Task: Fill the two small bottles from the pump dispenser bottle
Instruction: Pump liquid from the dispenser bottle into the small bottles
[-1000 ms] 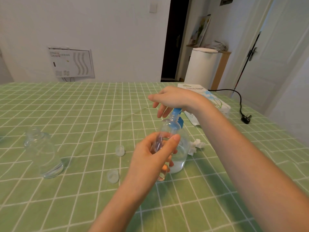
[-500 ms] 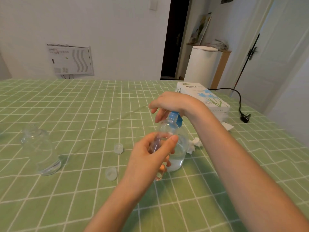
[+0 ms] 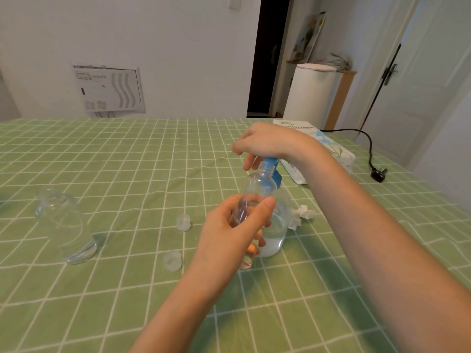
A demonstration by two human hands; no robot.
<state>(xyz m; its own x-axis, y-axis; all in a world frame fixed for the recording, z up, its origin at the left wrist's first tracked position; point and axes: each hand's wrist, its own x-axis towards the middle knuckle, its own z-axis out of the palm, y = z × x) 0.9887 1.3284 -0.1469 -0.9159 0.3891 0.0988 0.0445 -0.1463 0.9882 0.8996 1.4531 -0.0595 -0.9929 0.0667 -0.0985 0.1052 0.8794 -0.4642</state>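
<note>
left hand (image 3: pixel 237 225) grips small bottle (image 3: pixel 261 186) | right hand (image 3: pixel 267 143) presses pump head (image 3: pixel 269 160), fingers relaxed | risk: bottle mouth slips off the pump, squirt hits bench (image 3: pixel 127 174)

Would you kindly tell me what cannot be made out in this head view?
Head view, the blue pump head: mostly under the right hand; spout and any stream hidden.
Head view, the small clear plastic bottle: the left hand wraps it, hiding its fill level.
Head view, the white tissue pack: print too small to read.

Head-worn view, facing forward-down, close above table (image 3: pixel 102 289)
</note>
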